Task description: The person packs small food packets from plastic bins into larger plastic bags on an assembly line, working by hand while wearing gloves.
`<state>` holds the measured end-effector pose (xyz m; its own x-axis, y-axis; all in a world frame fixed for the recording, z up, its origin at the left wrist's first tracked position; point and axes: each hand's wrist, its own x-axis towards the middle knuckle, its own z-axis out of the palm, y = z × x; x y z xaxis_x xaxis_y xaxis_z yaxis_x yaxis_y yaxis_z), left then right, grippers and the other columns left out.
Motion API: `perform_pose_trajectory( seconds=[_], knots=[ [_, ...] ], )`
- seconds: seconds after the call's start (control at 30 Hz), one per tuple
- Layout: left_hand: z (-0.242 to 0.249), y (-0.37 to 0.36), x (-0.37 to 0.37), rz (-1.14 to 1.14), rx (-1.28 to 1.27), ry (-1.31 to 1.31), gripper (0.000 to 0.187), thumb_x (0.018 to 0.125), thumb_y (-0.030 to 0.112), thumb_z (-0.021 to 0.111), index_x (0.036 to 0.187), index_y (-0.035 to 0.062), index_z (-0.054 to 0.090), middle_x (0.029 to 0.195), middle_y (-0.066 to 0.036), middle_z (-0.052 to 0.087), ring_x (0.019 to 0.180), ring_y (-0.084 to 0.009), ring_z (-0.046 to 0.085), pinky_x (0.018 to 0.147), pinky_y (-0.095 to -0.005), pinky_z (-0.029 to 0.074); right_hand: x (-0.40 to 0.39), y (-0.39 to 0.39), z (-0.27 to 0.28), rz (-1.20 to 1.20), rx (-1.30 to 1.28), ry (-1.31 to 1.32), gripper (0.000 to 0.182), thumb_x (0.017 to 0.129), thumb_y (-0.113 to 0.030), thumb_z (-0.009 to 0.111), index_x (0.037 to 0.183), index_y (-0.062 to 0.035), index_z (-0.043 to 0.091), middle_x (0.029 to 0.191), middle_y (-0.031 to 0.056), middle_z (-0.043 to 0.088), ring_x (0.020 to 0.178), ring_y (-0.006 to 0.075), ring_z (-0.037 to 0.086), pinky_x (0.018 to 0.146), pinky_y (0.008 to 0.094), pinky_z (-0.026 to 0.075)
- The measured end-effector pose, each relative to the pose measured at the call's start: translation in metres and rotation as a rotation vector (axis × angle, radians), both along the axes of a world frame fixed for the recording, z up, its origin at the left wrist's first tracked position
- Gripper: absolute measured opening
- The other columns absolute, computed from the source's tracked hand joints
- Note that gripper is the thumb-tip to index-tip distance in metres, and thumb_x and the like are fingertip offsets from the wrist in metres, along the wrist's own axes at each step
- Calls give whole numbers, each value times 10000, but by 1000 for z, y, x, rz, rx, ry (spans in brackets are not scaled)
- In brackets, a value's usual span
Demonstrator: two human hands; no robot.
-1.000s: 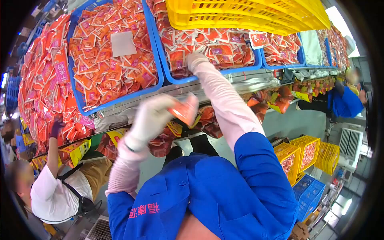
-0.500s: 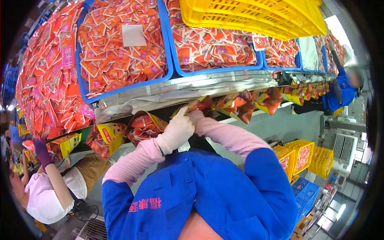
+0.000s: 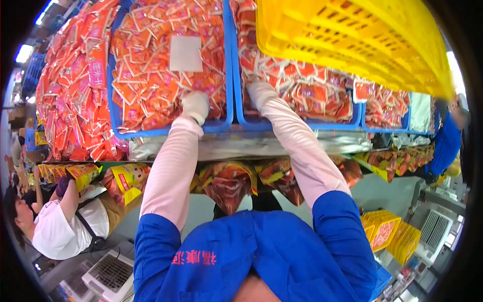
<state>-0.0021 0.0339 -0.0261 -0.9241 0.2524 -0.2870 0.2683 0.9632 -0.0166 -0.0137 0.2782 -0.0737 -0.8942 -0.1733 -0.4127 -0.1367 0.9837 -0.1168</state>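
Observation:
Both my hands wear pale gloves and reach over the blue crates. My left hand (image 3: 195,106) rests on the orange-red packets (image 3: 151,75) at the front of one blue crate (image 3: 227,60); its fingertips are down among the packets, so its grip is hidden. Past the crate divider, my right hand (image 3: 261,94) is at the near left corner of the neighbouring crate's packets (image 3: 312,95), its fingers also hidden. A white card (image 3: 185,53) lies on the packets beyond my left hand. Below my forearms hangs a filled red and yellow bag (image 3: 229,183).
A yellow crate (image 3: 352,35) overhangs the crates at upper right. Packets are heaped (image 3: 75,90) at the left. A person in a white shirt (image 3: 65,226) works at lower left, another in blue (image 3: 445,146) at far right. More yellow crates (image 3: 385,226) stand lower right.
Both hands have moved away from the hanging bags, up and apart, onto the packets in two crates. The view has shifted, and the person in white has drawn back a hand.

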Motion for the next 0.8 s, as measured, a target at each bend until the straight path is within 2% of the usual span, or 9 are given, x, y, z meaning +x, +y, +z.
perform_pose_trajectory(
  seconds=[0.03,0.2,0.27,0.33,0.43,0.5,0.57,0.63,0.8],
  knots=[
    [-12,2,3,-46,-141,-117,247,907,257,616,1029,82,739,1047,-206,729,1047,-363,694,874,-460,553,-11,-5,-35,-117,-45,-161,468,965,-248,557,1422,-150,549,1362,182,623,1231,332,623,1041,429,506],
    [53,-58,47,10,634,32,296,883,158,613,1133,31,706,1027,-209,711,976,-361,692,845,-407,547,56,16,117,-156,-234,-124,444,929,-279,605,1342,-117,623,1239,204,684,1153,319,667,998,418,515],
    [115,-46,97,78,1029,-334,231,872,0,580,1061,5,711,926,-85,716,919,-129,681,852,-258,509,97,53,161,-205,-591,-65,475,897,-278,644,1327,-75,633,1147,149,718,1030,234,684,920,346,525],
    [144,-11,169,1,1407,-551,232,831,-30,685,1053,30,711,1008,-53,714,1009,-125,667,899,-294,522,157,69,210,-200,-955,-105,501,893,-280,652,1341,-58,628,1035,83,736,902,157,668,846,309,529],
    [133,32,232,-647,1009,-295,269,749,2,691,1005,84,681,1021,-108,700,995,-312,678,871,-404,541,246,48,239,-205,-1210,-306,632,891,-296,631,1456,-40,510,1112,197,715,959,254,704,866,341,537],
    [86,50,254,-727,780,77,181,761,149,693,925,77,668,892,-85,656,944,-295,637,990,-445,463,265,22,243,-78,-672,-392,574,879,-252,626,1408,-46,550,1041,230,722,872,328,718,822,374,563],
    [85,37,255,-805,449,19,161,773,177,680,896,74,676,875,-73,659,956,-261,632,1007,-470,433,283,0,169,34,-211,-323,434,874,-226,618,1265,-38,648,970,243,722,840,374,714,787,415,572],
    [82,19,251,-905,328,97,130,784,190,655,845,81,689,832,-63,663,929,-232,638,996,-468,426,278,-40,167,-21,-169,-635,263,903,-235,622,1056,-53,736,964,191,742,895,345,723,811,416,573],
    [77,1,266,-987,349,218,122,746,167,614,661,118,687,692,-62,669,759,-208,650,941,-385,433,279,-89,-4,90,-298,-357,338,846,-342,665,1040,-81,759,1030,179,747,957,320,726,833,440,566]
  ],
)
